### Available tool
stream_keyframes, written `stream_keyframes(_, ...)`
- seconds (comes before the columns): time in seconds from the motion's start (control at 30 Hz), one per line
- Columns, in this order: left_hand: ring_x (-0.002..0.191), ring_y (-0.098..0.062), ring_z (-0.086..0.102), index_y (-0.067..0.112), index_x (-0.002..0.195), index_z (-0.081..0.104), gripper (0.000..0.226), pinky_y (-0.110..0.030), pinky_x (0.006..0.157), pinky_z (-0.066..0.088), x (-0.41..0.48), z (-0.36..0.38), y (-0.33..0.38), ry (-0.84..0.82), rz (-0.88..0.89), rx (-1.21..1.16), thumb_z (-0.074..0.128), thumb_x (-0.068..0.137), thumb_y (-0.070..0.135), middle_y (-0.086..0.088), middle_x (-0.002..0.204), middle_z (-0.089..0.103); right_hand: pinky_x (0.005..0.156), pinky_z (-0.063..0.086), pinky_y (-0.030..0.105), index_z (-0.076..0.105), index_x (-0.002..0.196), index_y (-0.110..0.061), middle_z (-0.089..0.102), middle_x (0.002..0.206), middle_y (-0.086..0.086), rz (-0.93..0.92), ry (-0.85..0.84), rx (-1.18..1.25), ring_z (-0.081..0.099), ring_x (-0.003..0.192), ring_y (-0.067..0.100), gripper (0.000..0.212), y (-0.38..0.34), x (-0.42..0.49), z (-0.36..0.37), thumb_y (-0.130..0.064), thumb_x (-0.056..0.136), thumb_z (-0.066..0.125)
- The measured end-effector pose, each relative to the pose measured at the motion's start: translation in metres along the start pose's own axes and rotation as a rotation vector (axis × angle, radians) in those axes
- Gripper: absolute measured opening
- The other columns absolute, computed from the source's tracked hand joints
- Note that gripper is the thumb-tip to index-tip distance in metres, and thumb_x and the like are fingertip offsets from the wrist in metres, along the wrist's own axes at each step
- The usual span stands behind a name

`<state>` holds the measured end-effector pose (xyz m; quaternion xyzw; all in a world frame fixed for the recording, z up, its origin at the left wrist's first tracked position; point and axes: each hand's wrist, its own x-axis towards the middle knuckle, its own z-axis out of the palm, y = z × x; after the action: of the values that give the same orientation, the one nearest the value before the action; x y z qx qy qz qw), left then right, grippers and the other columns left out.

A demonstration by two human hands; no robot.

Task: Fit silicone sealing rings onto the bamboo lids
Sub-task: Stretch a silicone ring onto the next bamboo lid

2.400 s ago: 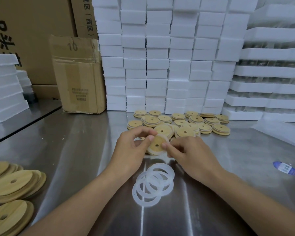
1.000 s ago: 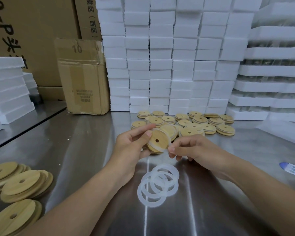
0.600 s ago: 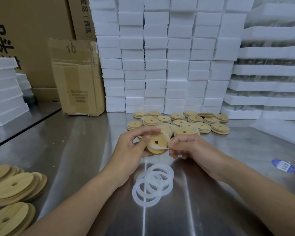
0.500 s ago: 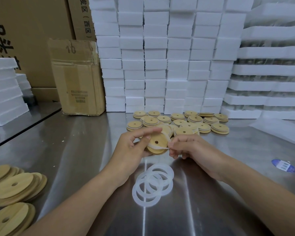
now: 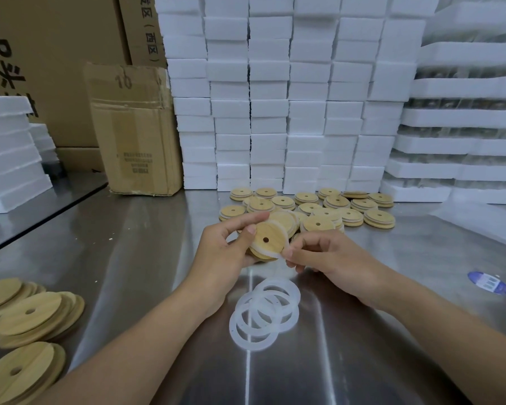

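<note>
A steel table (image 5: 129,258) runs back to a wall of stacked white foam blocks (image 5: 275,112). Over the last two seconds the lid (image 5: 268,239) has tilted up and the ring (image 5: 287,239) now hugs most of its edge, so this fit looks nearly done. The left hand (image 5: 219,255) grips the lid's left edge. The right hand (image 5: 327,258) pinches the ring at its lower right. Spare rings (image 5: 265,314) lie just nearer.

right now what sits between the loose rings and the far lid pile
Head view: the left hand and right hand, holding a bamboo lid with a ring partly on.
</note>
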<state>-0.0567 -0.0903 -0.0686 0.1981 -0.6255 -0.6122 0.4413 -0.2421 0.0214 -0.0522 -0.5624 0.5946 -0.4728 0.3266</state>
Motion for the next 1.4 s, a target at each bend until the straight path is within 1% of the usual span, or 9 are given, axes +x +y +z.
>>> stream_keyframes(0.23,0.112,-0.021,0.078,0.019,0.123,0.081,0.030,-0.039,0.084,0.067,-0.002,0.006,0.000,0.073,-0.048,-0.136,0.057,0.110,0.006,0.002,0.121,0.080,0.062,0.043,0.007,0.081,0.080,-0.012,0.074,0.077,-0.001,-0.033,0.079,-0.011,0.058,0.067,0.002,0.019,-0.001,0.002,0.005,-0.028,0.090,0.083)
stream_keyframes(0.4,0.110,-0.023,0.079,0.022,0.124,0.080,0.028,-0.037,0.082,0.067,-0.004,0.019,0.004,0.047,-0.048,-0.180,0.060,0.109,0.009,-0.004,0.126,0.078,0.081,0.056,0.023,0.085,0.093,-0.015,0.082,0.090,0.001,-0.033,0.012,-0.053,0.072,0.084,0.008,0.004,0.004,0.000,0.020,-0.017,0.091,0.082)
stream_keyframes(0.5,0.112,-0.022,0.078,0.024,0.122,0.080,0.027,-0.037,0.086,0.067,-0.006,0.023,0.003,0.043,0.000,-0.115,0.061,0.108,0.010,-0.003,0.129,0.076,0.077,0.052,0.016,0.083,0.102,-0.021,0.081,0.092,-0.006,-0.049,0.027,-0.047,0.072,0.084,0.004,0.015,0.001,0.000,0.019,-0.014,0.089,0.083)
stream_keyframes(0.6,0.107,-0.021,0.079,0.025,0.119,0.080,0.025,-0.036,0.084,0.067,-0.005,0.018,0.003,0.077,0.041,-0.070,0.063,0.108,0.010,-0.002,0.124,0.077,0.082,0.056,0.022,0.079,0.108,-0.027,0.079,0.099,0.001,-0.049,0.052,-0.017,0.071,0.089,0.011,0.025,-0.003,0.001,0.013,-0.026,0.085,0.088)
stream_keyframes(0.73,0.100,-0.019,0.080,0.024,0.119,0.078,0.025,-0.039,0.085,0.067,-0.005,0.015,0.003,0.087,0.064,0.009,0.064,0.107,0.008,0.004,0.114,0.079,0.066,0.045,0.006,0.080,0.100,-0.027,0.077,0.093,-0.009,-0.022,0.121,0.050,0.070,0.081,0.004,0.025,-0.002,0.002,0.012,-0.050,0.094,0.072)
stream_keyframes(0.9,0.097,-0.026,0.080,0.022,0.118,0.076,0.019,-0.044,0.089,0.066,-0.004,0.016,0.003,0.145,0.028,0.007,0.072,0.102,0.014,-0.002,0.105,0.081,0.064,0.045,0.012,0.080,0.093,-0.018,0.076,0.079,-0.004,-0.077,0.179,0.076,0.067,0.073,0.006,0.020,0.001,0.003,0.014,-0.036,0.097,0.073)
stream_keyframes(1.07,0.098,-0.028,0.081,0.008,0.108,0.077,0.016,-0.033,0.084,0.067,-0.006,0.014,0.004,0.188,-0.060,-0.102,0.082,0.093,0.013,-0.013,0.101,0.083,0.072,0.054,0.021,0.082,0.094,-0.015,0.075,0.076,0.010,-0.182,0.265,0.144,0.065,0.069,0.014,0.004,0.004,0.005,0.016,-0.019,0.092,0.080)
stream_keyframes(1.23,0.096,-0.023,0.082,0.005,0.105,0.081,0.016,-0.028,0.084,0.066,-0.007,0.014,0.003,0.229,-0.094,-0.100,0.085,0.090,0.012,-0.012,0.097,0.084,0.072,0.058,0.024,0.082,0.097,-0.028,0.079,0.084,-0.001,-0.254,0.334,0.040,0.070,0.072,0.015,0.010,0.008,0.005,0.019,-0.019,0.092,0.081)
stream_keyframes(1.4,0.099,-0.024,0.081,0.002,0.107,0.081,0.020,-0.029,0.088,0.065,-0.003,0.010,0.002,0.206,-0.156,-0.143,0.083,0.091,0.012,-0.013,0.100,0.083,0.071,0.060,0.026,0.082,0.098,-0.034,0.080,0.086,-0.002,-0.261,0.383,-0.001,0.071,0.070,0.015,0.013,0.010,0.005,0.017,-0.022,0.093,0.081)
